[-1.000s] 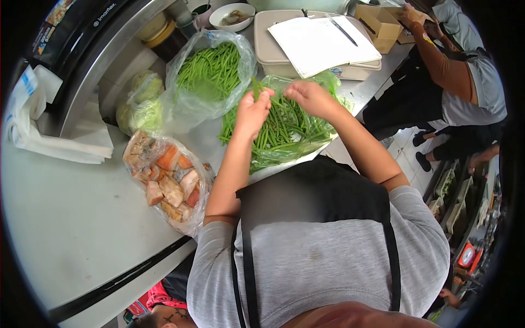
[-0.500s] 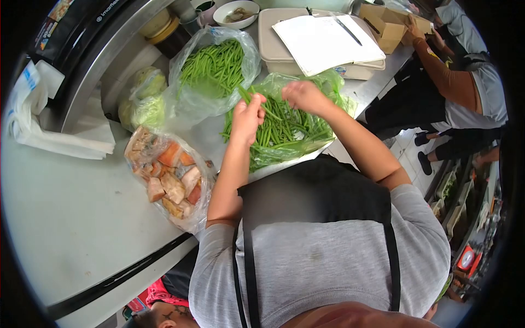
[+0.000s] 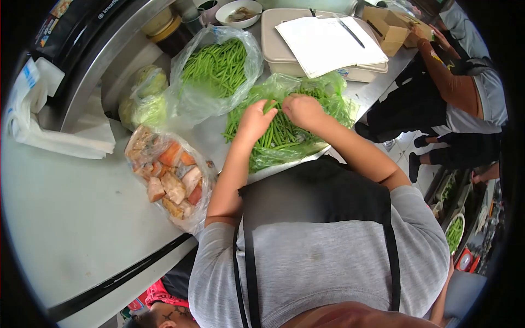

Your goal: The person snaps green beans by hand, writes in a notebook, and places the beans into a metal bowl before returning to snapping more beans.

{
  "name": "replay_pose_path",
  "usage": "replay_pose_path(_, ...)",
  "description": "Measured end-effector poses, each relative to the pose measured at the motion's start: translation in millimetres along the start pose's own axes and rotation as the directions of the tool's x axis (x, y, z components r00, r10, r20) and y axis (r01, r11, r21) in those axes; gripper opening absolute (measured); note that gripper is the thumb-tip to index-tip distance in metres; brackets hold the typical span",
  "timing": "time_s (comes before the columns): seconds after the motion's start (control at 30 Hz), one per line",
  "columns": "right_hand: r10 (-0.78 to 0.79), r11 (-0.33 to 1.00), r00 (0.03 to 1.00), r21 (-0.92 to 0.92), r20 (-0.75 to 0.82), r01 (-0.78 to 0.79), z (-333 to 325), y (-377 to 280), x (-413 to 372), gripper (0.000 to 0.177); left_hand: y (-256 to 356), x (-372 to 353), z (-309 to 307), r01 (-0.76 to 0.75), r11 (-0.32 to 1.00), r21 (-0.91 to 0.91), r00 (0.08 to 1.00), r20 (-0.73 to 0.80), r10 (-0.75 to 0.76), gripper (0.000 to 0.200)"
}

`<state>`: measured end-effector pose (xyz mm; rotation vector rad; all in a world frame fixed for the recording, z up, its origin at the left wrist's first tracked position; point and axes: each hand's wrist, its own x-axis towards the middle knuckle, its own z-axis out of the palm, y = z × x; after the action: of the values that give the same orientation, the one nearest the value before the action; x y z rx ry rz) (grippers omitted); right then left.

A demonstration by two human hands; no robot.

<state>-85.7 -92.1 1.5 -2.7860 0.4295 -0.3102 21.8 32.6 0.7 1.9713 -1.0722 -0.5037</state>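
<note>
Just above the open green plastic bag, my two hands are close together. My left hand is closed on green beans, its thumb and fingertips pointing toward the other hand. Curled fingers on my right hand pinch at a green bean, though the fingertips are partly hidden. Loose green beans lie beneath both hands inside the bag. Behind my left hand stands a clear bag filled with more green beans.
To the left are a bag of chunky orange-and-tan pieces and bagged cabbage. A lidded container with an open notebook and pen sits behind. At right, another person handles a cardboard box.
My left hand has lowered and turned toward the right, with the beans it held up now less visible. My right hand has come down beside it. A bowl of green beans appears at the far right.
</note>
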Motion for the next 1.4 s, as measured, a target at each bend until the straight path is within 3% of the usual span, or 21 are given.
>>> replay_pose_path(0.03,-0.041,0.999,0.996,-0.011,-0.074,0.040,-8.4,-1.2,-0.1,0.014,1.2,0.6,4.2,-0.134,0.988,0.072,0.991,-0.003,0.135,0.024)
replay_pose_path(0.07,-0.082,0.997,0.986,-0.024,-0.149,0.079,-15.4,-2.3,-0.2,0.013,3.1,2.1,7.9,-0.085,0.996,0.000,0.996,0.002,0.085,0.024)
replay_pose_path(0.13,0.001,0.975,0.962,0.216,-0.273,0.060,-23.6,-5.5,2.8,0.012,8.6,5.5,13.9,0.016,0.990,-0.138,1.000,0.025,-0.013,0.024)
replay_pose_path(0.17,0.052,0.941,0.944,0.333,-0.326,0.064,-27.8,-6.2,4.5,0.012,8.6,6.1,18.9,-0.099,0.947,-0.305,0.994,-0.065,0.083,0.022)
replay_pose_path(0.2,0.123,0.904,0.943,0.427,-0.309,0.022,-33.0,-5.5,6.3,0.012,7.7,6.3,17.4,0.042,0.862,-0.504,0.999,0.029,-0.032,0.021)
replay_pose_path(0.27,0.254,0.795,0.934,0.604,-0.252,-0.053,-42.4,-4.2,11.2,0.013,19.7,2.3,1.4,0.331,0.538,-0.776,0.944,0.269,-0.192,0.019)
replay_pose_path(0.33,0.212,0.798,0.972,0.592,-0.100,-0.113,-45.7,0.0,8.9,0.018,22.0,-0.6,-6.6,0.320,0.402,-0.858,0.947,0.271,-0.175,0.016)
replay_pose_path(0.4,0.150,0.802,0.988,0.581,0.029,-0.139,-41.8,4.0,5.7,0.019,16.6,-0.7,-15.0,0.326,0.229,-0.917,0.943,0.300,-0.143,0.015)
replay_pose_path(0.53,0.006,0.772,0.992,0.631,0.124,-0.084,-18.6,10.6,1.9,0.020,11.7,0.0,-21.0,0.325,0.055,-0.944,0.943,0.320,-0.091,0.016)
replay_pose_path(0.6,-0.015,0.730,0.966,0.663,0.257,-0.165,-19.6,6.7,2.2,0.020,11.9,-0.8,-21.8,0.329,0.054,-0.943,0.942,0.323,-0.095,0.014)
replay_pose_path(0.7,-0.026,0.797,0.971,0.591,0.239,-0.124,-21.1,2.1,0.8,0.020,10.7,-1.6,-18.7,0.322,0.028,-0.946,0.945,0.319,-0.079,0.013)
replay_pose_path(0.8,-0.009,0.595,0.945,0.762,0.326,-0.257,-15.5,-1.3,-1.7,0.020,8.2,-1.8,-18.1,0.312,-0.031,-0.950,0.947,0.313,-0.067,0.014)
replay_pose_path(0.87,-0.068,0.584,0.933,0.773,0.352,-0.249,-12.7,2.2,-1.6,0.019,6.1,-1.0,-20.4,0.302,-0.079,-0.950,0.948,0.308,-0.079,0.014)
replay_pose_path(0.93,-0.106,0.566,0.935,0.793,0.340,-0.224,-12.3,2.7,-1.9,0.017,1.6,0.4,-20.7,0.285,-0.087,-0.955,0.953,0.292,-0.080,0.014)
replay_pose_path(1.0,-0.029,0.584,0.953,0.779,0.302,-0.229,-13.2,0.9,-2.1,0.016,-0.2,0.4,-20.4,0.266,-0.092,-0.960,0.957,0.274,-0.090,0.015)
replay_pose_path(1.03,0.009,0.593,0.959,0.771,0.282,-0.232,-13.6,-0.2,-2.0,0.016,3.8,-1.3,-20.8,0.243,-0.014,-0.970,0.964,0.243,-0.108,0.014)
replay_pose_path(1.13,0.149,0.824,0.988,0.549,0.029,-0.140,-11.5,-0.6,-0.4,0.018,23.5,-8.9,-18.1,0.158,0.232,-0.960,0.981,0.125,-0.151,0.014)
replay_pose_path(1.2,0.197,0.793,0.976,0.571,0.088,-0.212,-17.4,-6.0,0.2,0.020,41.1,-15.7,-19.4,0.083,0.406,-0.910,0.986,0.015,-0.167,0.015)
replay_pose_path(1.3,0.183,0.739,0.942,0.593,0.281,-0.320,-28.6,-8.5,3.6,0.023,32.6,-12.2,-25.8,-0.067,0.761,-0.645,0.958,-0.255,-0.132,0.018)
replay_pose_path(1.33,0.111,0.796,0.964,0.558,0.242,-0.232,-30.0,-7.9,3.0,0.023,28.8,-10.5,-27.0,-0.102,0.841,-0.531,0.932,-0.347,-0.106,0.019)
replay_pose_path(1.4,-0.039,0.882,0.986,0.470,0.165,-0.043,-34.3,-6.3,1.8,0.025,24.7,-8.6,-31.0,-0.080,0.718,-0.692,0.939,-0.293,-0.178,0.020)
